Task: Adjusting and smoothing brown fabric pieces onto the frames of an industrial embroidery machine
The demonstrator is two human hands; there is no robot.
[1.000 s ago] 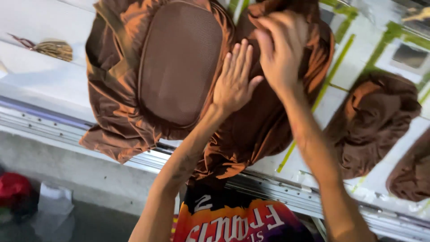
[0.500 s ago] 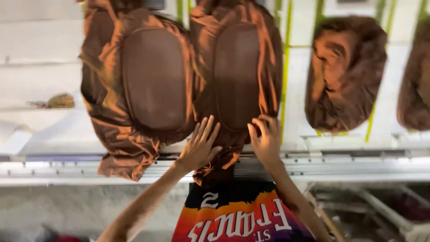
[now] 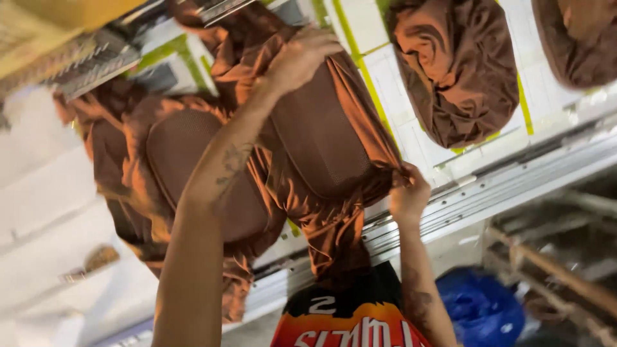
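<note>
A brown fabric cover [image 3: 321, 141] is stretched over an oval pad on the white work table [image 3: 411, 138]. My left hand [image 3: 302, 58] reaches across it and grips the fabric at the pad's far end. At the near right corner, by the table's edge, my right hand [image 3: 408, 196] pinches the same fabric. A second covered pad [image 3: 193, 173] lies just left of it, partly hidden under my left forearm. Loose fabric hangs over the table's edge between my arms.
Two more brown fabric bundles [image 3: 456, 71] [image 3: 578, 32] lie further right on the table, between green lines. A metal rail [image 3: 501, 186] runs along the table's front. Below right are a blue bag [image 3: 482, 308] and slanting bars [image 3: 559, 270].
My left hand has gone from the near edge up to the far end of the middle pad. My right hand has stayed at the near edge, now pinching fabric. The view has tilted.
</note>
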